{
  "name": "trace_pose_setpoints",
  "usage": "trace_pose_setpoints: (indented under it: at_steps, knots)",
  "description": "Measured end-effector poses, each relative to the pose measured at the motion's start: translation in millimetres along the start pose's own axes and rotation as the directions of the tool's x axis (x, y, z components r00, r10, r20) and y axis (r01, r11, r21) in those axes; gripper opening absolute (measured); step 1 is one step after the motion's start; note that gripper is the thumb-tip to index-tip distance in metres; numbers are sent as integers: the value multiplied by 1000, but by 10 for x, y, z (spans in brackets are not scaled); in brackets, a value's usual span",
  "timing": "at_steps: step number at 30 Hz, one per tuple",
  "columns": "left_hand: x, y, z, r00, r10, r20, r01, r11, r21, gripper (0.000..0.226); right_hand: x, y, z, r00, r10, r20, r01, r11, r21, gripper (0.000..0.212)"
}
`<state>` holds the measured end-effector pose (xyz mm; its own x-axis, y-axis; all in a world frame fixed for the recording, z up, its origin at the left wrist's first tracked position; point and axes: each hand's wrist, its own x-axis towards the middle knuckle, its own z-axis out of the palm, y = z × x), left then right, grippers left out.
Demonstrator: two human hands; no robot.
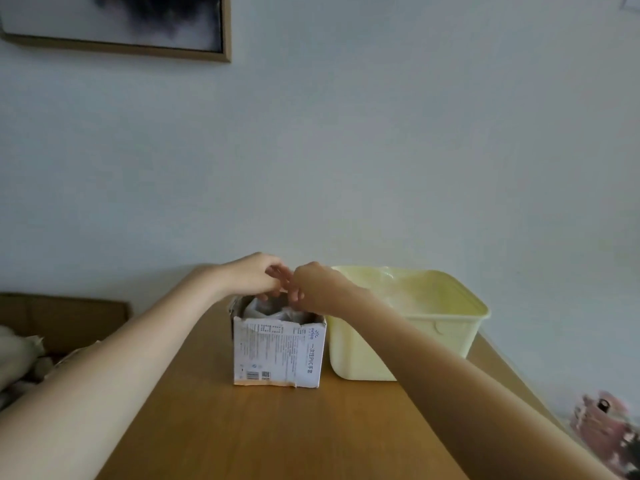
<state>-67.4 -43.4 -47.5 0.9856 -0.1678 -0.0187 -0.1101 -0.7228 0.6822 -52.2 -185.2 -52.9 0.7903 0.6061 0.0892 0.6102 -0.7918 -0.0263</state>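
Observation:
A white printed cardboard box (277, 355) with its top torn open stands on the wooden table (277, 434). Crumpled pale plastic (266, 310) shows inside its opening. My left hand (254, 273) and my right hand (317, 285) meet just above the box's far rim, fingers curled downward toward the opening. Their fingertips are close together and blurred, so I cannot tell what they pinch, if anything.
A pale yellow plastic bin (450, 327) lined with a thin bag stands right of the box, touching or nearly touching it. A brown cardboard box (65, 317) sits left, beyond the table edge. A framed picture (117, 26) hangs on the wall.

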Motion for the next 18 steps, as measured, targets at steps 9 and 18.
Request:
trace_pose_setpoints:
  at_steps: [9,18]
  knots:
    - [28,-46,209,1000,27,12,-28,990,135,4,-9,93,-147,955,235,-182,-106,840,533,9]
    - [21,20,203,999,31,45,-49,868,494,22,-55,253,-295,625,544,-560,61,681,729,19]
